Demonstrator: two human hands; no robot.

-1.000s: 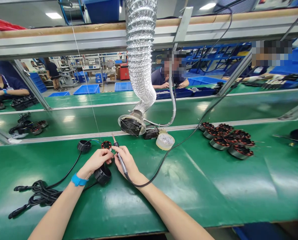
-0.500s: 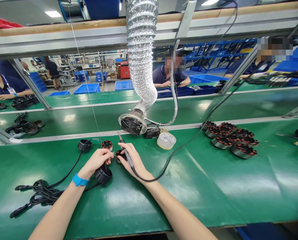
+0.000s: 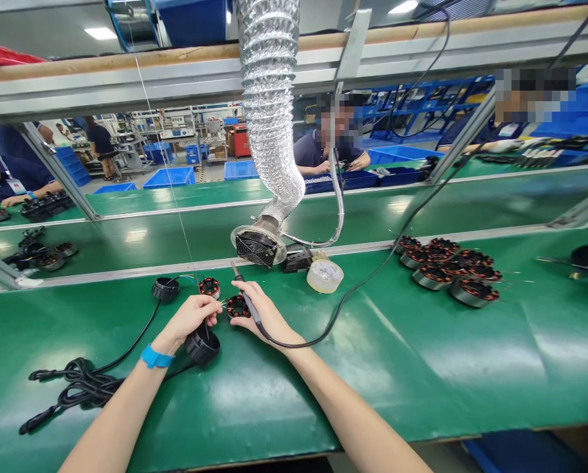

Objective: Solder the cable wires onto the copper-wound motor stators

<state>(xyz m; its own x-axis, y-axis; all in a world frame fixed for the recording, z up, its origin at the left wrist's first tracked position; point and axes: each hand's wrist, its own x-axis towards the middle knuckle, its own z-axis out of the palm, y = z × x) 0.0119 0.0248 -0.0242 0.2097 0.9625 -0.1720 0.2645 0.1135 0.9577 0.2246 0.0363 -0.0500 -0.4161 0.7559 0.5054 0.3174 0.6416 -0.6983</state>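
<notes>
My left hand (image 3: 196,316) pinches thin wires (image 3: 221,303) whose bare ends poke out past the fingertips. Just below it, a black round housing (image 3: 203,347) with a cable lies tilted on the green bench. In my right hand (image 3: 264,314) is a soldering iron (image 3: 251,307), its tip pointing up and away. The thumb and fingers of that hand also rest around a copper-wound stator (image 3: 235,307). Behind sits a second stator (image 3: 209,288), and to its left another black housing (image 3: 165,289) with coloured wires. A strand of solder wire (image 3: 178,203) hangs down near them.
Ahead hangs a fume extractor fan (image 3: 258,246) on a silver duct (image 3: 269,98). Beside it stands a round tub (image 3: 324,276). Several stators (image 3: 451,266) are grouped at right. Coiled black cables (image 3: 84,387) lie at left. Co-workers sit across the bench.
My right hand has shifted slightly right with the soldering iron and then spread around the nearer stator, which shows more fully. The left hand keeps its pinch on the wires.
</notes>
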